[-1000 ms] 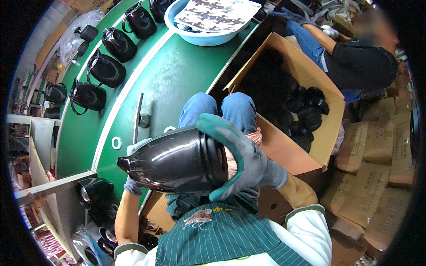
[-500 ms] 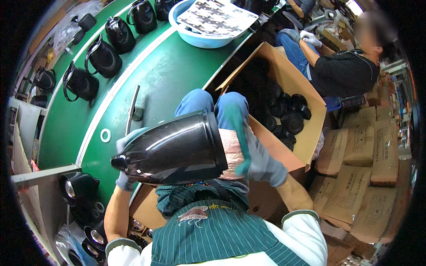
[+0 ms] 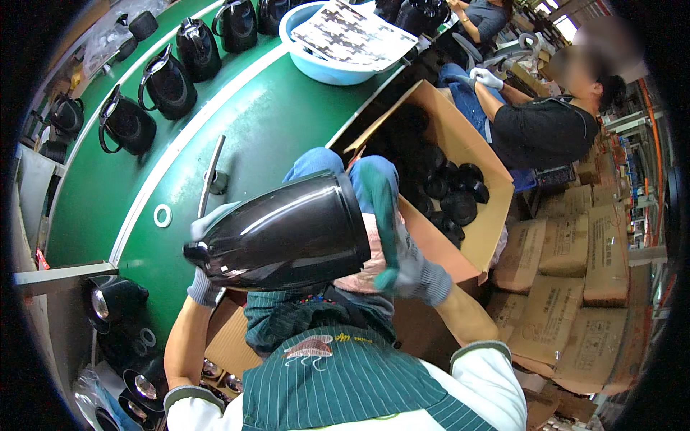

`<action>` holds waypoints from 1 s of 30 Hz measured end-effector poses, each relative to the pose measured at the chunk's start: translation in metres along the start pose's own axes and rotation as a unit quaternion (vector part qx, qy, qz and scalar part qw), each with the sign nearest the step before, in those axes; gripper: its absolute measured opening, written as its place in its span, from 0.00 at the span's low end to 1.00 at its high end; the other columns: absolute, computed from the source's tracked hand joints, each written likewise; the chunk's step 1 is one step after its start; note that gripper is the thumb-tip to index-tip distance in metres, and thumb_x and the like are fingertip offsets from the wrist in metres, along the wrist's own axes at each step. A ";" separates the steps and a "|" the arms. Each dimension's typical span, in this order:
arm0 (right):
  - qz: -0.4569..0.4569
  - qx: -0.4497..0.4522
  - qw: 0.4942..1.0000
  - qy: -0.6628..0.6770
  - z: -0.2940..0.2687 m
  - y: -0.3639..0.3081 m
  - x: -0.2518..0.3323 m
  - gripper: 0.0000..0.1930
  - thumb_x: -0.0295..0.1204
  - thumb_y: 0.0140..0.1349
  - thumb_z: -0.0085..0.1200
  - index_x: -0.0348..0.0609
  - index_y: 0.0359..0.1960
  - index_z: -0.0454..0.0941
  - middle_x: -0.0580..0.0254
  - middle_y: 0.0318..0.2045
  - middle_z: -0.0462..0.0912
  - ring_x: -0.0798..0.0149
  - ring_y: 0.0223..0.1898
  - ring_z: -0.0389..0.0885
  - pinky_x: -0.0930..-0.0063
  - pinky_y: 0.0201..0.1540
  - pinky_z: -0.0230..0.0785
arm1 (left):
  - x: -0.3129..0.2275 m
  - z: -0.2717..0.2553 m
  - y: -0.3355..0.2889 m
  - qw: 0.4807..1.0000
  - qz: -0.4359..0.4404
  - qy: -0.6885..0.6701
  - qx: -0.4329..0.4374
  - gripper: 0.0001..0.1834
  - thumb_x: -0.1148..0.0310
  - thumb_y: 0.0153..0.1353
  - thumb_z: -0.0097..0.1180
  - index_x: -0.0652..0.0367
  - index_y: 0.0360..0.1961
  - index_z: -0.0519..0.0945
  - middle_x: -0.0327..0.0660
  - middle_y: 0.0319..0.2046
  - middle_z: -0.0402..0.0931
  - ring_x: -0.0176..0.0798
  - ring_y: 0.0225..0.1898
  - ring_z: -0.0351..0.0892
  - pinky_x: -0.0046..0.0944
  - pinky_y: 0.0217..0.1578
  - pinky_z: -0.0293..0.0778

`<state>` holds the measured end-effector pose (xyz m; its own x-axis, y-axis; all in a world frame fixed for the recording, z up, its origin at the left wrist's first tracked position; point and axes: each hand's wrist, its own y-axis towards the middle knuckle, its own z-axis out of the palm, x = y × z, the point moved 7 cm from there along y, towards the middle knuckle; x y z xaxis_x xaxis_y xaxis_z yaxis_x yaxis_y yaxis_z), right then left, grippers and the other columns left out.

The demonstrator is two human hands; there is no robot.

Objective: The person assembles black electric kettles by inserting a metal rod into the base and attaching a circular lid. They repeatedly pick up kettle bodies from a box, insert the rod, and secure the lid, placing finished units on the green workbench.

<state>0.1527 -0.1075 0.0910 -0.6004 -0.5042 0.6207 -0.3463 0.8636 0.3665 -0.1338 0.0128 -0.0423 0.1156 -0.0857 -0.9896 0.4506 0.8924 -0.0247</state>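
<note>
A glossy black jug (image 3: 287, 233) lies sideways over my lap, its narrow spout end to the left and its wide bottom end to the right. My left hand (image 3: 205, 287), in a grey knitted glove, is closed round the narrow end from behind; the jug hides most of its fingers. My right hand (image 3: 399, 251), in a grey glove with green coating, is beside the wide end. Its fingers are stretched upward and the thumb is apart, somewhat blurred by motion. Pink cloth (image 3: 370, 255) shows between this hand and the jug.
Black jugs (image 3: 128, 122) stand along the green table (image 3: 237, 122), with a metal rod (image 3: 210, 172), a white ring (image 3: 163, 215) and a blue basin (image 3: 330, 68). A cardboard box (image 3: 492, 233) holds round black parts (image 3: 460, 205). A person (image 3: 543, 129) sits beyond stacked cartons (image 3: 553, 287).
The view has shifted slightly. The jug stays in my left hand, and my right hand remains by its wide end, its fingers a little lower against the jug.
</note>
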 end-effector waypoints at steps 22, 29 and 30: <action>-0.165 -0.235 0.943 -0.166 0.012 -0.011 0.007 0.33 0.34 0.78 0.41 0.37 0.79 0.45 0.50 0.80 0.48 0.59 0.79 0.49 0.68 0.78 0.46 | -0.128 0.063 0.001 0.809 0.392 0.436 0.043 0.21 0.66 0.60 0.65 0.65 0.52 0.85 0.46 0.45 0.87 0.40 0.45 0.87 0.38 0.48 0.81; -0.030 -0.079 0.994 0.063 -0.007 0.013 0.019 0.46 0.47 0.68 0.57 0.36 0.78 0.47 0.43 0.78 0.49 0.50 0.78 0.51 0.60 0.77 0.47 | 0.008 0.045 0.005 0.962 -0.138 -0.172 0.159 0.21 0.65 0.61 0.64 0.66 0.53 0.84 0.45 0.45 0.86 0.38 0.45 0.85 0.38 0.49 0.80; -0.030 -0.084 0.993 0.077 -0.007 0.011 0.017 0.46 0.46 0.68 0.58 0.37 0.78 0.47 0.43 0.77 0.50 0.50 0.77 0.52 0.60 0.76 0.49 | 0.012 0.050 0.003 0.949 -0.162 -0.208 0.173 0.21 0.65 0.61 0.64 0.66 0.53 0.84 0.45 0.45 0.86 0.38 0.45 0.85 0.38 0.49 0.80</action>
<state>0.1441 -0.1063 0.1106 -0.4613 -0.5599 0.6882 -0.2454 0.8260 0.5075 -0.0866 -0.0075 -0.0475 0.2289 -0.5631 -0.7941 0.7779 0.5962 -0.1986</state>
